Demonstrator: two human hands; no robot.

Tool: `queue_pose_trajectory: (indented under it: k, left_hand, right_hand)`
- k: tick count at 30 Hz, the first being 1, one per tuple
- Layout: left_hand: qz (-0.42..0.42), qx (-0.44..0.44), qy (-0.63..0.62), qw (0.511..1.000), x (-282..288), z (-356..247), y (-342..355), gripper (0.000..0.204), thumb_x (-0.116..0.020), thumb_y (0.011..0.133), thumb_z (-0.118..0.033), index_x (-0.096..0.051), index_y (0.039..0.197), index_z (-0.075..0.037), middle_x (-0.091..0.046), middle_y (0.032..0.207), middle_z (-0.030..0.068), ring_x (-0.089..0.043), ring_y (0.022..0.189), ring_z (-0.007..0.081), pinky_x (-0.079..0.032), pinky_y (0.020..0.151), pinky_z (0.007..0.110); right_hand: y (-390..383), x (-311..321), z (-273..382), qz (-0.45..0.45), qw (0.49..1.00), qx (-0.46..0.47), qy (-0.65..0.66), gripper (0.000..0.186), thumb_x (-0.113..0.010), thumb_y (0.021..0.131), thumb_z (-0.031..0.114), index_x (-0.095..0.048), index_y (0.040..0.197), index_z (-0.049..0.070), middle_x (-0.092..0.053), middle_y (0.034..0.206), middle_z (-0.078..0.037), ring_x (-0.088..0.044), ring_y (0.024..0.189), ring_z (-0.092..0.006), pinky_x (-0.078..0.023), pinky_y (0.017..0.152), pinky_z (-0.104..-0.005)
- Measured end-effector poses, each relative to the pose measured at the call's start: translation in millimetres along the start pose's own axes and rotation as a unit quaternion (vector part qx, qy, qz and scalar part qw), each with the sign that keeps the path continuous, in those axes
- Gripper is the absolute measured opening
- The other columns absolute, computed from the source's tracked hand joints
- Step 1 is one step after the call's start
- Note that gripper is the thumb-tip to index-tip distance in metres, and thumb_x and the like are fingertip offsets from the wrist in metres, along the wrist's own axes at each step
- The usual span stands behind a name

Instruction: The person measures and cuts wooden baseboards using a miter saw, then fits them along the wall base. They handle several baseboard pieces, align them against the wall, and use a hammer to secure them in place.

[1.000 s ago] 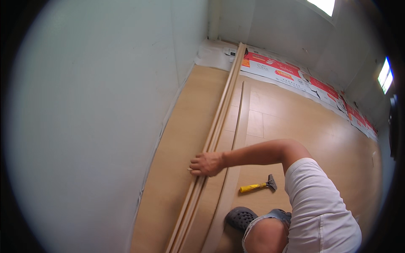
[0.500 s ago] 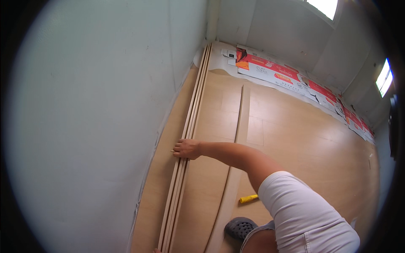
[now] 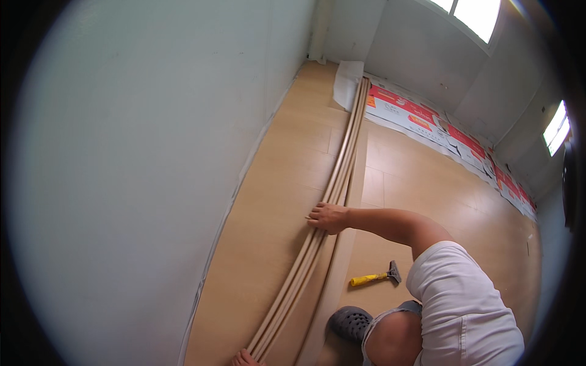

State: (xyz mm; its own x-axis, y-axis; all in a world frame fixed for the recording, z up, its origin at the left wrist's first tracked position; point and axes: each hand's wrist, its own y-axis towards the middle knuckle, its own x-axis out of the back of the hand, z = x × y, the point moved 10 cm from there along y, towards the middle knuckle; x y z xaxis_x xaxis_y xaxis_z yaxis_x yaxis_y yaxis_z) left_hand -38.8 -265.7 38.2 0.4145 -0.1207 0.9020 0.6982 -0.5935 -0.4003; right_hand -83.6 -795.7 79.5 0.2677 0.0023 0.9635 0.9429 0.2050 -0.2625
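My right hand [image 3: 328, 217] is closed over a bundle of several long, thin light-wood strips [image 3: 347, 160], which stretches from the bottom of the view to the far end of the room. My left hand [image 3: 245, 358], partly cut off at the lower edge, has its fingers wrapped round the near part of the same bundle. Close along the bundle's right side lies a long, flat board [image 3: 322, 311]. A scraper [image 3: 369, 279] with a yellow handle and grey head rests on the wood-look floor [image 3: 238, 268], right of the board.
A pale wall [image 3: 140, 171] runs along the left side. Printed red-and-white sheeting [image 3: 412, 113] and a loose white sheet [image 3: 345, 85] lie along the far wall, below windows [image 3: 473, 15]. My knee [image 3: 395, 338] and grey clog [image 3: 349, 323] are at bottom right.
Since half a second ago the bundle has shifted right, away from the left wall toward the flat board, with my right hand on it. More of my left hand now shows at the lower edge.
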Motion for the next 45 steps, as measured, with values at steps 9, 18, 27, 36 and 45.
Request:
queue_pose_trajectory:
  k: [9,18,27,36,45]
  left_hand:
    - [0.029,0.054,0.003,0.998,13.7,9.0,-70.6,0.071,-0.077,0.087,-0.034,-0.047,0.145,-0.006,-0.058,0.137,0.0187,-0.054,0.127,0.0361,-0.043,0.108,0.050]
    - [-0.079,0.116,0.090,0.986,68.9,28.7,-76.1,0.073,-0.082,0.081,-0.029,-0.050,0.141,-0.006,-0.061,0.130,0.0210,-0.059,0.120,0.0388,-0.047,0.102,0.051]
    - [-0.106,0.103,0.022,0.989,74.9,39.8,-23.6,0.067,-0.080,0.080,-0.029,-0.054,0.138,-0.006,-0.062,0.128,0.0231,-0.061,0.116,0.0414,-0.050,0.097,0.052]
    - [0.027,0.144,-0.034,0.989,19.4,59.6,-10.8,0.067,-0.076,0.080,-0.022,-0.053,0.140,-0.005,-0.062,0.131,0.0253,-0.059,0.121,0.0435,-0.047,0.104,0.054]
    - [0.112,0.122,-0.205,0.965,-28.7,71.3,-8.4,0.087,-0.085,0.076,-0.029,-0.043,0.148,-0.002,-0.055,0.143,0.0247,-0.052,0.132,0.0419,-0.043,0.110,0.050]
  right_hand:
    - [-37.3,36.2,44.8,-0.012,0.999,0.028,-0.010,0.035,-0.067,0.077,0.014,-0.058,0.109,0.005,-0.061,0.104,-0.010,-0.060,0.106,-0.0277,-0.047,0.092,-0.0426]
    - [-0.9,100.0,58.0,-0.112,0.989,0.089,-0.038,0.032,-0.066,0.079,0.015,-0.058,0.108,0.005,-0.061,0.102,-0.008,-0.059,0.101,-0.0255,-0.048,0.088,-0.0429]
    - [88.6,90.1,17.8,-0.104,0.986,0.118,-0.047,0.041,-0.073,0.071,0.012,-0.059,0.109,0.005,-0.063,0.105,-0.009,-0.061,0.105,-0.0275,-0.050,0.087,-0.0417]
    - [123.2,3.7,16.1,0.050,0.993,0.100,-0.025,0.062,-0.081,0.063,0.018,-0.058,0.120,0.007,-0.065,0.114,-0.010,-0.062,0.113,-0.0294,-0.050,0.094,-0.0428]
    - [98.9,-0.7,14.9,0.127,0.989,0.074,0.007,0.068,-0.084,0.063,0.020,-0.058,0.125,0.009,-0.065,0.119,-0.010,-0.061,0.116,-0.0310,-0.050,0.097,-0.0441]
